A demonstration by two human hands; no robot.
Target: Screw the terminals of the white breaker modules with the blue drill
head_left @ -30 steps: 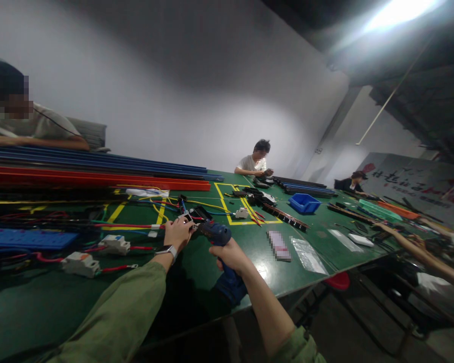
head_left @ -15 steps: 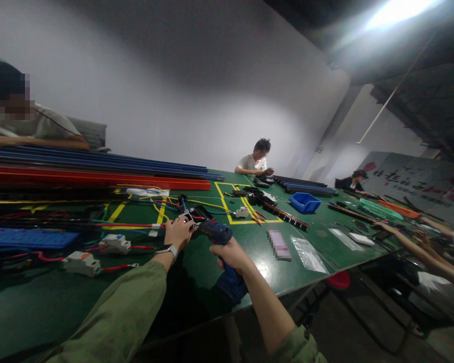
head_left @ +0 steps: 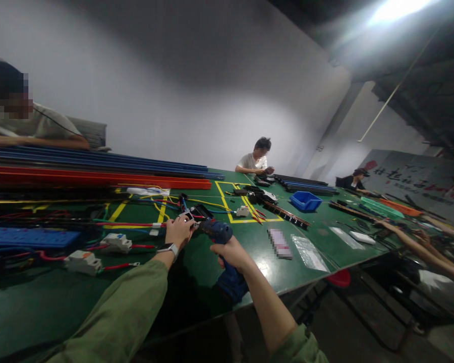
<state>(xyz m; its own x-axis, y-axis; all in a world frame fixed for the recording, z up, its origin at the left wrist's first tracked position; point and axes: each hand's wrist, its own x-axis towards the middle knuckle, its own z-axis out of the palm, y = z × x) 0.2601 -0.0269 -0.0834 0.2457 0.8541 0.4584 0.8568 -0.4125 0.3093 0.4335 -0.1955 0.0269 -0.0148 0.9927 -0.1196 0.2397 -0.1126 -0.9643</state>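
Note:
My right hand [head_left: 230, 252] is wrapped round the grip of a blue cordless screwdriver [head_left: 223, 254], whose nose points left at a small white circuit breaker [head_left: 185, 217]. My left hand [head_left: 178, 231], with a watch on the wrist, is closed on that breaker and holds it just above the green table [head_left: 249, 242]. Red, blue and yellow wires [head_left: 136, 224] run from the breaker area to the left.
Two more white breakers [head_left: 83, 261] with red wires lie at the left, near a blue strip [head_left: 26, 237]. Long red and blue rails [head_left: 98, 177] lie behind. A blue bin [head_left: 305, 200], plastic bags [head_left: 308, 253] and other people sit farther along the table.
Nothing has visibly changed; both hands keep the same hold, and the view has only shifted slightly.

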